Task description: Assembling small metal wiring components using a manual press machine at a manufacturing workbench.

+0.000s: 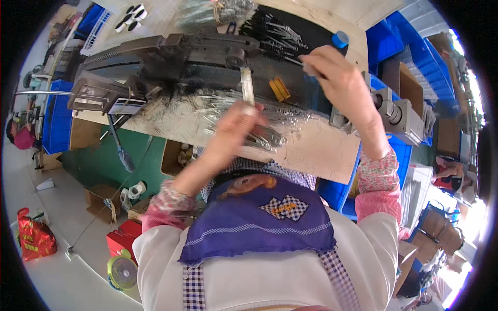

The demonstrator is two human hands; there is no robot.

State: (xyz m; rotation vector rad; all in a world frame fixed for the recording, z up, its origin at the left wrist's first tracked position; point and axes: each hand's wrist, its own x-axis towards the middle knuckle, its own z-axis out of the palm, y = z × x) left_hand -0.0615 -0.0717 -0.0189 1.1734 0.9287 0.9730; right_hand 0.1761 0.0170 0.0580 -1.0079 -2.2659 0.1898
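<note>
A dark metal bench machine [207,49] stretches across the work table, and a pale, strip-like lever [247,85] sticks out from it toward me. My left hand [238,127], smeared by motion, is curled at the lever's lower end. Beneath and around it lie loose thin metal rods [270,140] in a heap. Higher up on the right, my right hand [337,75] is closed in a pinch at the end of a thin metal rod [293,61]. A yellow block [279,89] sits on the dark surface between my hands.
More metal rods [275,33] lie on a black mat at the back, near a blue round cap [340,39]. A grey cylindrical machine part [397,114] stands right. Blue bins [386,39] line the right side; a lever with a grey grip [124,158] hangs off the left edge.
</note>
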